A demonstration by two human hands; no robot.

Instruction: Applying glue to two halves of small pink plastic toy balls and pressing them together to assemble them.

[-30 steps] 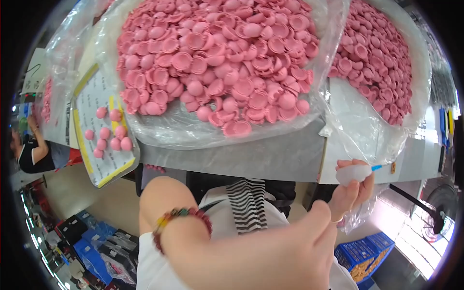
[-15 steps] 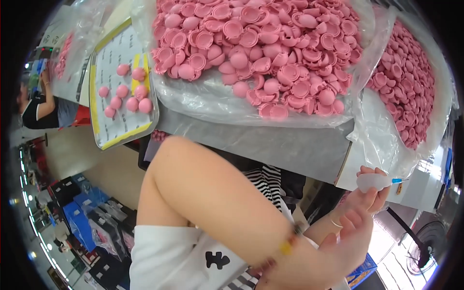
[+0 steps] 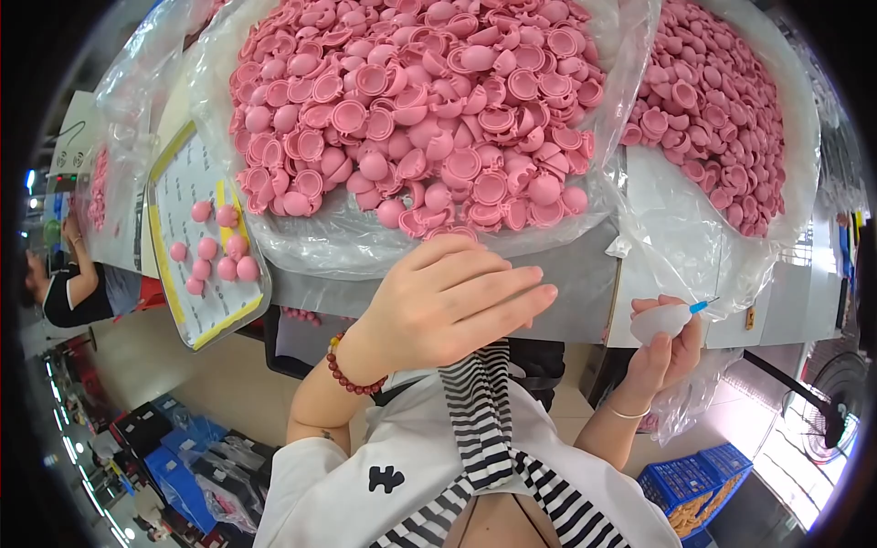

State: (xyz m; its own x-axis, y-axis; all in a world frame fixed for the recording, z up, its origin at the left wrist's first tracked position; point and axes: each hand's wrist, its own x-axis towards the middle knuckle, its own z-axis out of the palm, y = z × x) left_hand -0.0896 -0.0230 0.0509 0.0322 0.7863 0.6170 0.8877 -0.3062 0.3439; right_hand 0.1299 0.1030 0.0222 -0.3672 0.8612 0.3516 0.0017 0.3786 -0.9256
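My left hand (image 3: pixel 448 301) is stretched out with its fingers extended, at the front edge of a large heap of pink hollow half-shells (image 3: pixel 429 119). Nothing shows in it, though its palm is hidden. A red bead bracelet circles its wrist. Off to the right, my right hand (image 3: pixel 676 358) is closed around a small white squeeze bottle (image 3: pixel 660 321). The bottle has a blue needle tip (image 3: pixel 700 307) that points up and to the right, away from the heap.
At left, a tray (image 3: pixel 266 290) with yellow edging carries several pink balls (image 3: pixel 226 268). A second heap of pink shells (image 3: pixel 722 110) lies in clear plastic at right. Blue crates (image 3: pixel 681 484) and a fan (image 3: pixel 836 402) stand at lower right. Another person (image 3: pixel 78 283) sits far left.
My left arm, earlier reaching across toward my right wrist, has swung back left and up to the heap's front edge. My right hand keeps hold of the bottle. The view has shifted.
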